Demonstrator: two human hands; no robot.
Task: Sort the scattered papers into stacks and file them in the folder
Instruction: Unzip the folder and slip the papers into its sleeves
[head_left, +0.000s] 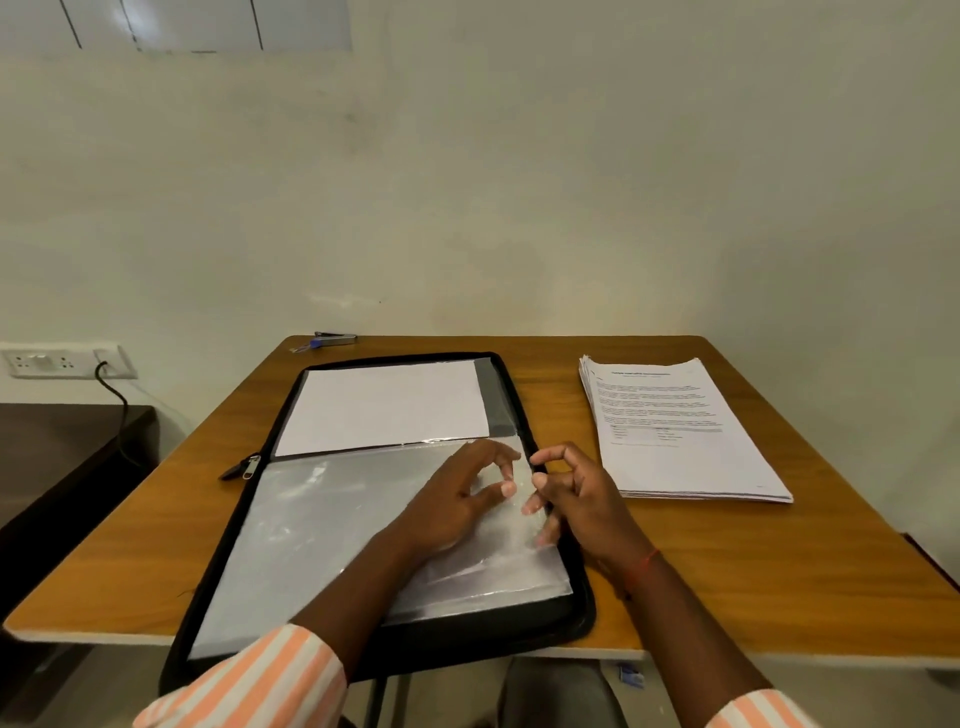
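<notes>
Print on the paper stack (670, 415) is too small to read.

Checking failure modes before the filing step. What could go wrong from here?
1. The open black zip folder overhangs the wooden table at its near edge; pressing there may tip it.
2. The left hand and right hand are at the clear plastic sleeve, right edge; the film could crease.
3. The stack of printed white papers is fanned unevenly; sheets may snag going in.

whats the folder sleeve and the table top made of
Sleeve: likely thin clear plastic, glossy, going by its wrinkles and glare. Table top: wood or wood-look laminate, smooth brown surface with a pale edge strip; cannot tell which.
</notes>
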